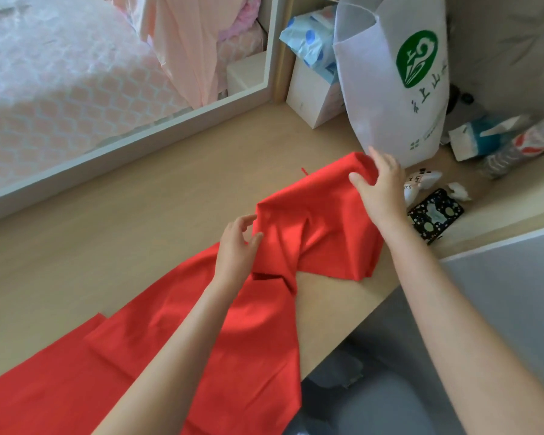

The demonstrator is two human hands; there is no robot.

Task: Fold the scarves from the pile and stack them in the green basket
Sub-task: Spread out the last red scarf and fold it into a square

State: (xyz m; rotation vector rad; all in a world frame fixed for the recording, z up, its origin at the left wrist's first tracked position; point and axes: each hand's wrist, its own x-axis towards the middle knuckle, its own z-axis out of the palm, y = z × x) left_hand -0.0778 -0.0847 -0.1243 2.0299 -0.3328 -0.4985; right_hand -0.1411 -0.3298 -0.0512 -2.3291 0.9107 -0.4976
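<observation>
Handling call on the red scarf (pixel 248 324): thin woven cloth, light, fully limp and probably a bit slick on the wood, so it will sag and slide rather than hold a crease. It won't break, but it wrinkles easily. Best holds, in my judgement, are corners and hemmed edges, pinched at two points and kept taut, not the middle of the panel. It lies on the counter (pixel 139 246) as one long strip. The long axis runs diagonally from the near-left, where it leaves the frame, to the far-right, ending just short of the white bag (pixel 390 89). The near-left stretch is mostly flat with one overlap step. The far-right third is humped and creased. The lower part seems to hang over the counter's front edge toward the person's lap. The right hand (pixel 382 189) is clamped round the bunched far end, thumb on one side and fingers over the top, lifting it slightly. The left hand (pixel 236 249) is at the raised fold mid-strip, thumb on the cloth and fingers curved at the edge. I cannot tell whether it actually pinches. No green basket or pile in view, so nothing looks stacked yet and this reads as an early fold. Next move probably wants the hump flattened and the far end carried back along the long axis.
</observation>
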